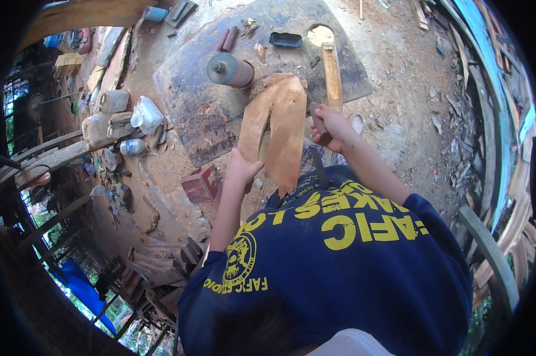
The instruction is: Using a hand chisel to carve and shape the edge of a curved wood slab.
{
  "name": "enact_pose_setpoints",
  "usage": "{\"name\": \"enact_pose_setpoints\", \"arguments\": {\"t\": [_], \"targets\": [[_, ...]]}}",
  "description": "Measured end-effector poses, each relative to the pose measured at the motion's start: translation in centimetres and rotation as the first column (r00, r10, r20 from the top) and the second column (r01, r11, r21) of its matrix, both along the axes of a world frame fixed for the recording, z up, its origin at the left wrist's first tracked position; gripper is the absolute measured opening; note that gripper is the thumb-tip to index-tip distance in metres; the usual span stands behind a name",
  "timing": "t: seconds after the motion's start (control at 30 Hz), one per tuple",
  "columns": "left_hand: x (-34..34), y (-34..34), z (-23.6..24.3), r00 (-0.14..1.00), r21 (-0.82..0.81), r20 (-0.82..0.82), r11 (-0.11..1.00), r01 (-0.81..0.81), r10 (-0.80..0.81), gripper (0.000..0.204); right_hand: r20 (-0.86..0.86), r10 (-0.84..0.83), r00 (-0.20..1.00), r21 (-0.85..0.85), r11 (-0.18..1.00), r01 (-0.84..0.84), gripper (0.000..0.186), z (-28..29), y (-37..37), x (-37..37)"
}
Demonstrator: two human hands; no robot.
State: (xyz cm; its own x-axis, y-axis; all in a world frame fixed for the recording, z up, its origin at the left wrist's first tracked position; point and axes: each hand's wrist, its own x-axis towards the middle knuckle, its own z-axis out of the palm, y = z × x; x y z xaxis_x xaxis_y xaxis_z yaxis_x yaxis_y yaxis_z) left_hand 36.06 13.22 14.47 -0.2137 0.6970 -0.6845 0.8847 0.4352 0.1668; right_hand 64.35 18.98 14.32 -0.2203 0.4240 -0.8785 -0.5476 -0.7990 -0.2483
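Note:
A flat brown piece of wood, split by a long V-shaped gap that opens toward my body, lies in front of me. Its far end sits by an upright grey-brown cylinder. Around the wood's near left edge my left hand is closed, thumb on top. My right hand wraps around a dark grey, flat block-like thing just beside the wood's right edge. Whether that block touches the wood I cannot tell, and its lower part is hidden by my fingers.
A dark worn sheet covers the ground, bearing a black tray, a round pale thing and a long narrow yellowish piece. At left stand a red box and plastic jugs. Timber lines the right.

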Motion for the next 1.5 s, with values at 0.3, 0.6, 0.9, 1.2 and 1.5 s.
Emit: {"name": "enact_pose_setpoints", "arguments": {"t": [0.3,0.6,0.9,1.2,1.5], "targets": [[0.2,-0.8,-1.1,0.998,0.001,0.025,0.998,-0.059,0.059,0.077,0.315,0.135,0.939,0.099,0.98,-0.174,0.045,-0.2,-1.6,-3.2],[1.0,-1.6,-0.6,0.991,0.042,0.086,0.993,-0.11,0.106,0.078,0.182,0.227,0.957,0.163,0.953,-0.257,0.05,-2.1,-1.7,2.0],[1.9,-1.4,0.6,0.995,0.021,0.026,0.995,-0.093,0.092,0.078,-0.044,0.042,0.998,0.02,0.999,-0.041,0.051,-1.0,-1.3,1.9],[0.8,-1.7,-1.4,0.987,0.051,0.111,0.992,-0.118,0.112,0.089,0.242,0.331,0.912,0.05,0.934,-0.353,0.042,-0.1,1.3,1.8],[1.0,-1.5,-0.6,0.988,0.022,0.091,0.992,-0.127,0.124,0.09,0.43,0.444,0.786,0.193,0.805,-0.561,0.037,-0.7,1.8,4.5]]}}
